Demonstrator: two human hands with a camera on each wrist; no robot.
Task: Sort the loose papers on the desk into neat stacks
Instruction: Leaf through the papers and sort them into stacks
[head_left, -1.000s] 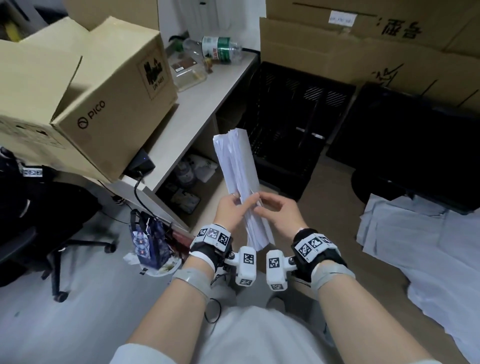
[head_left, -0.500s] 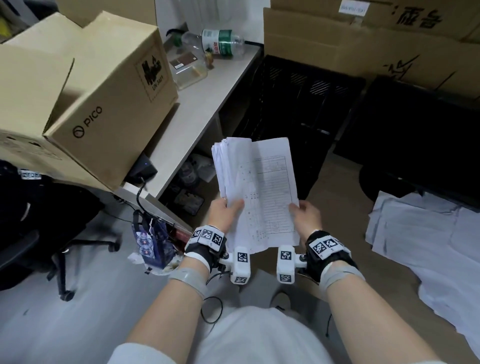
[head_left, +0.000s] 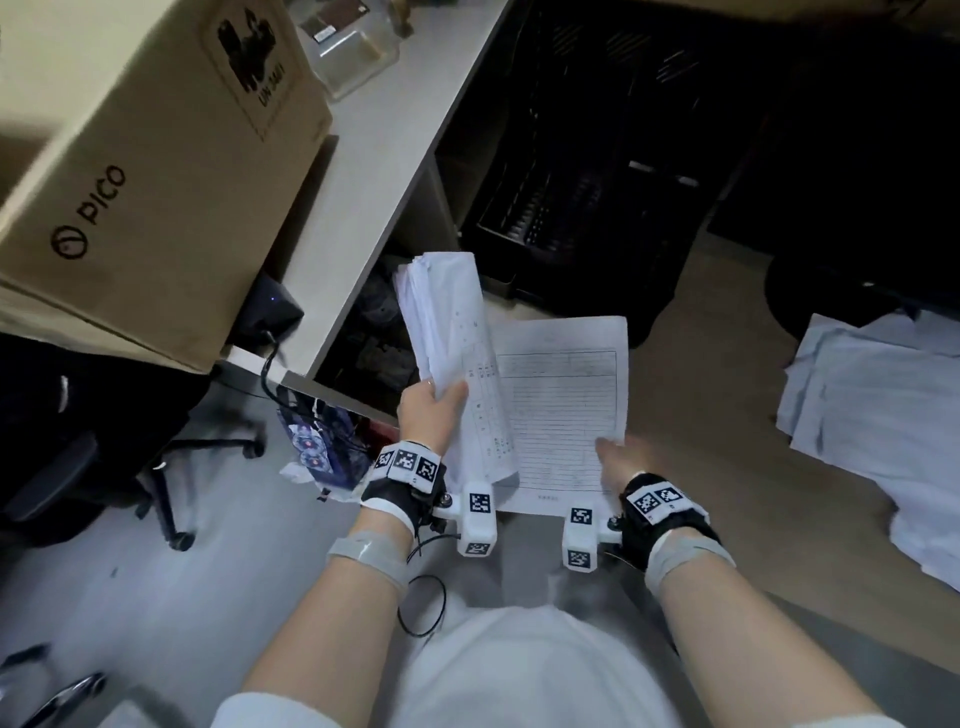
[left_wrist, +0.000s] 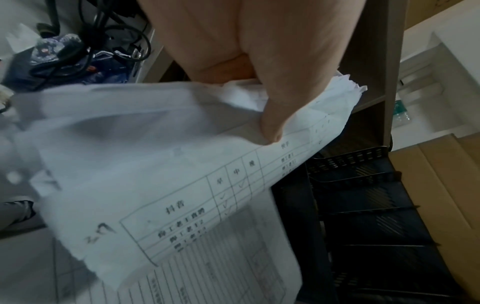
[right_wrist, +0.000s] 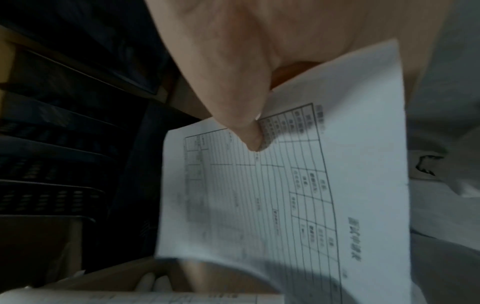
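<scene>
The right hand's (head_left: 613, 460) thumb (right_wrist: 249, 131) pinched one printed form sheet (head_left: 563, 410) at its lower right corner, the other fingers hidden behind the page. The left hand (head_left: 431, 410) was curled round the bundle of papers (head_left: 449, 332), thumb (left_wrist: 272, 125) pressed across the top sheet, the bundle upright and bowed lengthways.

Half a second earlier that form sheet still lay against the face of the bundle; here it had been drawn out to the right, only its left margin overlapping the bundle's edge. A second earlier both hands had been on the closed bundle. So a single sheet was nearly separated, which I judged to be the start of sorting it onto a pile, with most of the bundle still to go through.

Outward from the hands: the desk edge (head_left: 395, 171) ran just to the left, with the PICO cardboard box (head_left: 156, 156) filling much of that top, so little bare desk showed there. Black mesh trays (head_left: 587, 171) stood ahead in the dark. To the right, on the brown surface (head_left: 727, 415), loose white papers (head_left: 872, 410) lay spread untidily, well apart from the held sheet; the room between them looked open for a rightward move. The sheet's free edges were limp, so a quick swing could fold it
</scene>
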